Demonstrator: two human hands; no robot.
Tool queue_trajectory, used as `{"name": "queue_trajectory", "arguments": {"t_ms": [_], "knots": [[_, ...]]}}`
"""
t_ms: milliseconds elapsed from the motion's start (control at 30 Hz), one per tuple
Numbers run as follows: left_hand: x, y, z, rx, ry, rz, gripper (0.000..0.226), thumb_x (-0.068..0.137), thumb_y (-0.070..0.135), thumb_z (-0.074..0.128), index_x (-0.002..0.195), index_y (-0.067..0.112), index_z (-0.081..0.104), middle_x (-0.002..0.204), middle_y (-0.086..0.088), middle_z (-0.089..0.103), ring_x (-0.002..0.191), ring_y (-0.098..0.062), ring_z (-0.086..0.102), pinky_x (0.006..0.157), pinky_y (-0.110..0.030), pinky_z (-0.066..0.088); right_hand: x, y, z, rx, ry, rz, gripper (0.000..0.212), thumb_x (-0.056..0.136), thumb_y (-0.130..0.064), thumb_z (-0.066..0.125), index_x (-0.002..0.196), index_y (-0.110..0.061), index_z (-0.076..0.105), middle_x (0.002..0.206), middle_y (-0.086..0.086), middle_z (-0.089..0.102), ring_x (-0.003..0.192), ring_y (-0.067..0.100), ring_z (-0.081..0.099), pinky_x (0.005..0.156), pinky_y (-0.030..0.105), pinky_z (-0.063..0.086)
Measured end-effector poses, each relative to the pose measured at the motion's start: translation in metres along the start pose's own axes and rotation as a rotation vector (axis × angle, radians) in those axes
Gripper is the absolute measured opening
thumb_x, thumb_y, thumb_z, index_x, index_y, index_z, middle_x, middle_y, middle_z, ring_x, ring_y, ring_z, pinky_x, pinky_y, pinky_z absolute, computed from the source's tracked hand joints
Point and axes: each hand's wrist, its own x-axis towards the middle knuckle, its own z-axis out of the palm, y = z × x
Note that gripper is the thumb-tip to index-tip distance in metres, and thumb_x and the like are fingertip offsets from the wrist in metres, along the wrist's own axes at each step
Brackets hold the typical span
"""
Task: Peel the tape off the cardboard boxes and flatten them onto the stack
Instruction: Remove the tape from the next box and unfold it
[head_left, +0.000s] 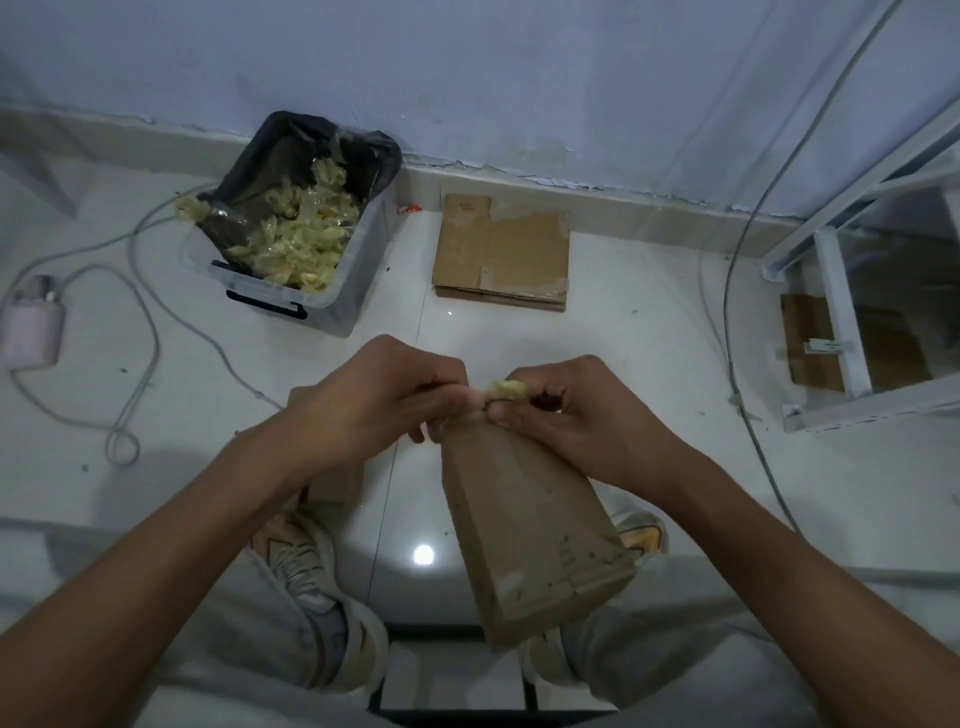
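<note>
One brown cardboard box (530, 525), one stack of flattened brown cardboard (503, 254), one clear plastic bin (291, 299) and two hands are counted.

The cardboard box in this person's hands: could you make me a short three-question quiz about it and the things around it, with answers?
1. True or false: the cardboard box is lying flat on the floor.
2. Where does peeled tape end up: (A) the bin lined with a black bag, (B) on the stack of flattened boxes, (C) the white shelf frame?
3. What sits between the left hand and right hand?

Key:
1. False; both hands hold it up.
2. A.
3. A crumpled wad of tape at the box's top end.
</note>
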Motion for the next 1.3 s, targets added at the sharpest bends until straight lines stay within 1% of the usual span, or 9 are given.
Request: {"name": "queue_trajectory", "arguments": {"t_ms": [67,200,333,433,700,800,933,1100,1300], "knots": [[-0.001,0.004,0.005,-0.136,0.054,-0.054,0.030,0.100,0.044,0.062,0.087,0.019,0.075,0.076,0.005,0.069,0.074,-0.012,0.070,0.061,-0.029,0.061,-0.002,0.002,-0.002,0.040,0.036,0.045,0.021,0.103,-0.030,0.065,0.095,-0.018,0.079,0.076,0.009,0.069,0.068,0.029,0.064,0.063,0.048,0.050],[-0.001,0.006,0.016,-0.179,0.161,-0.086,0.009,0.090,0.026,0.078,0.091,0.017,0.077,0.087,0.007,0.075,0.083,-0.011,0.074,0.071,-0.021,0.059,-0.002,0.003,-0.004,0.074,0.141,0.090,0.014,0.098,-0.027,0.073,0.088,-0.017,0.070,0.080,-0.002,0.070,0.076,0.019,0.067,0.069,0.039,0.055],[-0.001,0.003,0.019,-0.156,0.211,-0.128,0.015,0.099,0.015,0.067,0.087,0.014,0.076,0.079,0.004,0.074,0.078,-0.012,0.074,0.070,-0.028,0.062,0.000,0.003,-0.004,0.103,0.122,0.091,0.025,0.096,-0.029,0.076,0.084,-0.013,0.061,0.075,-0.005,0.067,0.070,0.018,0.064,0.062,0.035,0.050],[-0.003,0.002,0.006,-0.110,0.071,-0.073,0.021,0.102,0.013,0.062,0.084,0.013,0.073,0.075,0.005,0.071,0.073,-0.010,0.071,0.066,-0.020,0.056,-0.002,0.000,0.001,0.101,0.058,0.054,0.033,0.097,-0.027,0.075,0.079,-0.007,0.055,0.067,-0.006,0.053,0.061,0.004,0.050,0.055,0.025,0.039],[-0.005,0.022,-0.041,-0.315,-0.344,-0.088,0.037,0.103,0.020,0.053,0.076,0.035,0.072,0.073,0.009,0.067,0.070,-0.008,0.066,0.065,-0.020,0.052,-0.008,-0.019,0.008,0.245,-0.008,-0.020,0.038,0.098,-0.027,0.071,0.083,0.004,0.053,0.070,-0.002,0.048,0.064,0.010,0.045,0.058,0.029,0.037],[-0.001,0.018,-0.033,-0.303,-0.245,-0.171,0.034,0.105,0.034,0.045,0.093,0.018,0.073,0.086,0.000,0.070,0.084,-0.012,0.070,0.072,-0.024,0.056,-0.006,-0.017,0.002,0.250,0.099,0.024,0.030,0.099,-0.024,0.072,0.089,0.002,0.061,0.076,0.008,0.059,0.068,0.015,0.056,0.062,0.036,0.047],[0.004,0.018,-0.009,-0.305,-0.124,-0.223,0.032,0.101,0.052,0.054,0.101,0.023,0.068,0.092,0.007,0.067,0.085,-0.003,0.065,0.070,-0.016,0.052,-0.005,-0.007,0.005,0.019,0.290,0.074,0.026,0.099,-0.040,0.070,0.098,-0.015,0.070,0.086,0.003,0.072,0.080,0.022,0.068,0.072,0.047,0.057],[0.007,0.016,0.004,-0.356,0.068,-0.346,0.005,0.093,0.021,0.073,0.097,0.017,0.075,0.095,0.000,0.074,0.085,-0.003,0.066,0.071,-0.018,0.051,-0.001,-0.001,0.021,0.019,0.280,0.116,0.031,0.098,-0.045,0.071,0.094,-0.014,0.072,0.082,0.000,0.071,0.077,0.016,0.067,0.069,0.039,0.056],[0.004,0.001,0.018,-0.306,0.282,-0.381,0.008,0.093,0.018,0.071,0.086,0.015,0.071,0.086,0.002,0.072,0.081,-0.010,0.064,0.073,-0.029,0.047,-0.002,0.007,0.029,0.032,0.194,0.235,0.021,0.098,-0.031,0.073,0.082,-0.024,0.061,0.080,-0.012,0.069,0.078,0.003,0.067,0.071,0.024,0.052]]}}
